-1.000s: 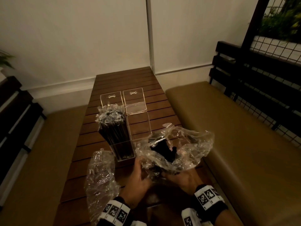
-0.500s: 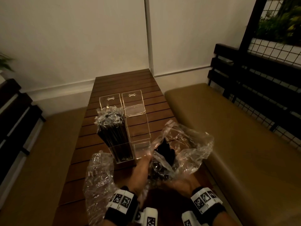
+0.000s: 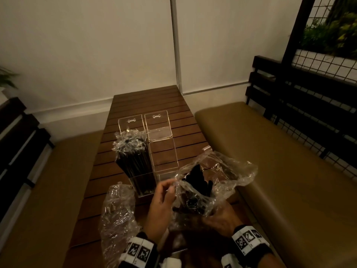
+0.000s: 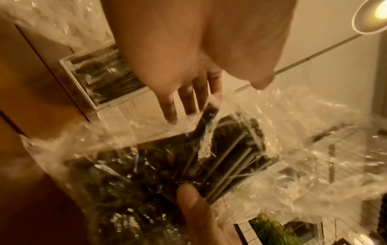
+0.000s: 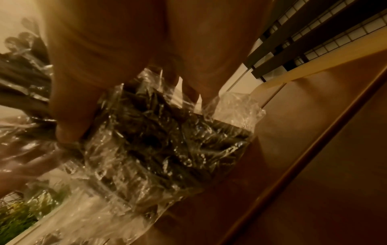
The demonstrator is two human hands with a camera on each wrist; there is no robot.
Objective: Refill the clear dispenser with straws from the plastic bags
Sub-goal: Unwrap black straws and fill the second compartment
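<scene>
Up comes our left hand [image 3: 163, 198], now pinching the plastic bag [image 3: 222, 176] mouth; right hand [image 3: 220, 215] grips its straws [image 3: 197, 182]. At twelve o'clock, the dispenser [image 3: 148, 161] stands half-filled: left compartment full, right one waiting.

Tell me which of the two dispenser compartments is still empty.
The right compartment, beside the held bag, is empty: only clear walls show. The left compartment is packed with dark wrapped straws. Both lids stand open.
</scene>
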